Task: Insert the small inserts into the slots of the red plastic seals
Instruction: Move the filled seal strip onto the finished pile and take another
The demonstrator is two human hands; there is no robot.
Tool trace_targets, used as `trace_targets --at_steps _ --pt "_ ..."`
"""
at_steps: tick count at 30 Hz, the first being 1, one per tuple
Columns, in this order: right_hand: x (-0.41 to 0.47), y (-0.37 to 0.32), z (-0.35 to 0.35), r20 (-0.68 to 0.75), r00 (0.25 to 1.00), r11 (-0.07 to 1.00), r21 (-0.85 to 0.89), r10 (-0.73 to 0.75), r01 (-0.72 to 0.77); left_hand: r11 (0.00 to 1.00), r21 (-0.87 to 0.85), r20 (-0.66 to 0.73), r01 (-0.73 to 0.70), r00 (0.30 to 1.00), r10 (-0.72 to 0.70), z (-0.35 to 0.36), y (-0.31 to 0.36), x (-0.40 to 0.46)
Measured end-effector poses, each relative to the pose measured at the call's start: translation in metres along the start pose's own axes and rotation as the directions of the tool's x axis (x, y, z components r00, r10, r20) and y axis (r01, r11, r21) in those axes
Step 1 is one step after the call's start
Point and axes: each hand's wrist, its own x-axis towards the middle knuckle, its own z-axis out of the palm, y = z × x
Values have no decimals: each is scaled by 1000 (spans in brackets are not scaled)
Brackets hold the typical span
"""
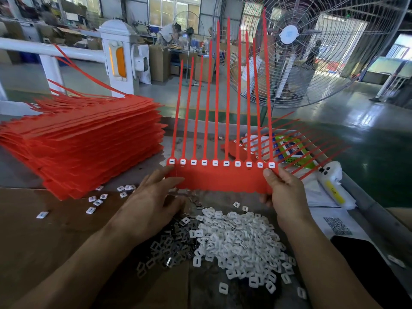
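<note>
Head view: right hand [287, 192] pinches the flat red plastic seal strip [220, 179], its row of slots running crosswise; left hand [151, 197], fingers relaxed, touches its far end.

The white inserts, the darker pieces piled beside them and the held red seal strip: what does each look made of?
White inserts: likely moulded plastic, matte and opaque. Darker pieces: probably metal, given their grey, glinting edges. Red seal strip, gripped by the right hand: seemingly flexible plastic, with thin tails that stand up and splay.
</note>
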Motion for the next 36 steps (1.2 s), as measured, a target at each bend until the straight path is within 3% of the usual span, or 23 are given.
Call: trace_targets --at_steps 6,16,19,26,31,36 --pt "4 2 -2 -47 996 997 -18 73 -74 999 -38 18 -21 1000 22 -1 -2 2" --pt "2 -1 -1 -84 994 997 2 76 -76 991 -122 13 -56 998 58 3 -3 5" --pt "3 -2 -3 -136 987 995 59 84 -76 981 -189 -9 -38 999 37 3 -2 6" --pt "12 -2 -14 -271 937 950 276 221 -145 988 -135 -47 -78 996 72 6 1 5" --pt "16 -1 -15 -220 922 886 414 319 -207 993 -93 -21 -68 998 67 3 3 2" --pt "18 -2 -19 -108 940 867 431 323 -249 995 -92 -12 -49 999 48 3 2 2"
